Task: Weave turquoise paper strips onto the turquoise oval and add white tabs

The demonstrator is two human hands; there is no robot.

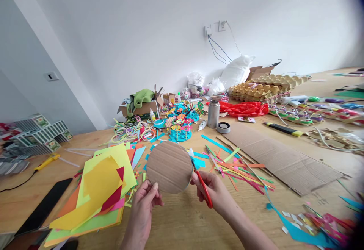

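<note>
Cardboard disc (170, 167), held above the bench (182, 227), flat face toward the viewer; round, so no clear long axis, but its ridges ran crosswise w/ a slight slant. Blue tabs (146, 157) showed along its upper L edge. Red-handled scissors (205, 192) pointed up and slightly L, long axis slanting, handle loops nearest the viewer, blades by the disc's R edge; blade gap unclear.

Containers: cardboard box (145, 110) at the back held green cloth (143, 97) plus other bits; steel bottle (213, 115) stood upright, contents n/a to view; clear bag (196, 78) had mixed small items in it.

L hand (142, 206): fingers gripped the disc's lower L rim, thumb on the face, so the disc lay above and R of them. R hand (214, 193): fingers closed round the scissors' handle, tips at the disc's lower R edge.
</note>
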